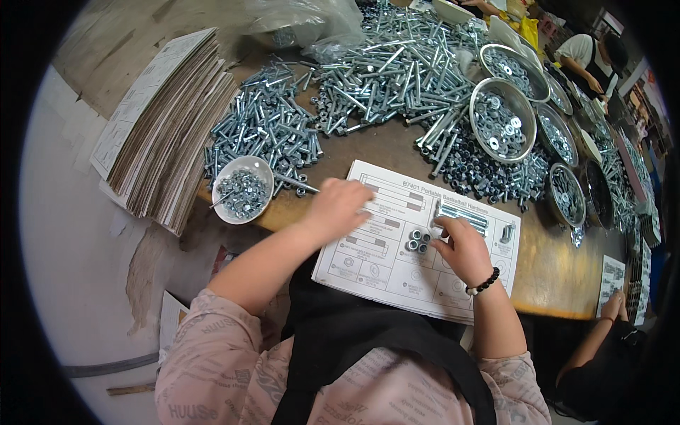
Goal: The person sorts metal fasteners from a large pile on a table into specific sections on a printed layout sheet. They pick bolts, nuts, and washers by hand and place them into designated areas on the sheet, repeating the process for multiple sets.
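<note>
A printed sheet with part drawings lies on top of a stack of paper at the table's front edge. Over its upper left is my left hand, fingers curled, with a long bolt sticking out on its outer side. My right hand bends its fingers and thumb toward each other over the sheet's middle; what lies between them is hidden. Beside the thumb stand several nuts in a small group. Several long bolts lie side by side just beyond that hand, and short bolts lie farther right.
A white bowl of nuts stands left. Behind are heaps of bolts, shorter bolts and dark-centred nuts. Metal bowls of washers stand right. A paper stack is far left. Other people work to the right.
</note>
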Action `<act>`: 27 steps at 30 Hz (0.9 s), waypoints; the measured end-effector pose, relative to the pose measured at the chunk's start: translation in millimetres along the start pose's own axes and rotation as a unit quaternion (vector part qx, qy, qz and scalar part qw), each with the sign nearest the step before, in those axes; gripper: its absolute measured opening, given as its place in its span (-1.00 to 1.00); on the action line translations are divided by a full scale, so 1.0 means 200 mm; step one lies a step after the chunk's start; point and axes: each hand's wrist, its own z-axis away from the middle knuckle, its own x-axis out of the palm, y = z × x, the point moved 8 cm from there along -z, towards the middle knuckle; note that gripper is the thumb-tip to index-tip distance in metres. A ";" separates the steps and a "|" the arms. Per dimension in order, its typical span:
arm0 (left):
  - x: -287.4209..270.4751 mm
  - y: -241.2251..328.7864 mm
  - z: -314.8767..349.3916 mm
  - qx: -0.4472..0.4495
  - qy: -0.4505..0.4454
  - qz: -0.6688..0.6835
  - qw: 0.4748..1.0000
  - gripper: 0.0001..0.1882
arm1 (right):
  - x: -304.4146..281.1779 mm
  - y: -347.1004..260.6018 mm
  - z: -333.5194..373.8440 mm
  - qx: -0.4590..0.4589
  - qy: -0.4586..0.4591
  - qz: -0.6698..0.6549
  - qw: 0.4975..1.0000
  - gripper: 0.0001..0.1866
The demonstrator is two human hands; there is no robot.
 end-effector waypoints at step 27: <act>-0.39 -0.85 -0.12 -0.150 0.043 -0.218 0.963 -0.86 | 0.78 -0.58 -1.07 -0.185 -0.066 0.094 0.976 -0.75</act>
